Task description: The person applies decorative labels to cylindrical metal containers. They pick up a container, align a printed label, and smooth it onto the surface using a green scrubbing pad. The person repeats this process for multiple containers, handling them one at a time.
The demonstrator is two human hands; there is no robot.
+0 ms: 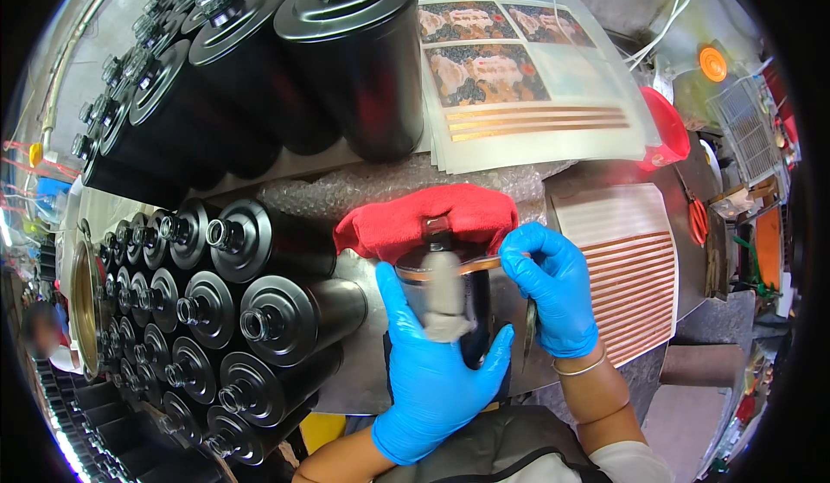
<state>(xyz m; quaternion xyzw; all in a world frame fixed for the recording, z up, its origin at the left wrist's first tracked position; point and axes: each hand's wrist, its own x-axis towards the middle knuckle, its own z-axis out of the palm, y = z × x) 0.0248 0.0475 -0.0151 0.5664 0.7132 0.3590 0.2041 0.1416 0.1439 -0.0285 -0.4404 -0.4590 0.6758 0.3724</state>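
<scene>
A glossy black bottle [475, 310] stands in front of me with its neck [438, 234] up, against a folded red cloth [406, 223]. My left hand [441, 383], in a blue glove, spans the bottle's near side, thumb on the right and fingers on the left. My right hand [552, 288], gloved too, pinches the end of a thin copper-coloured strip [480, 265] that runs along the bottle's shoulder. Below its fingers hangs a slim, pointed metal tool [528, 332]. A blurred grey-beige piece [445, 297] covers part of the bottle; its kind is unclear.
Black bottles lie stacked on the left [290, 319], necks facing left. Larger black bottles [354, 59] stand behind. At right lies a sheet of copper strips [618, 258]; printed sheets [536, 76] lie beyond. Red-handled scissors [697, 219] and a red container [664, 128] are farther right.
</scene>
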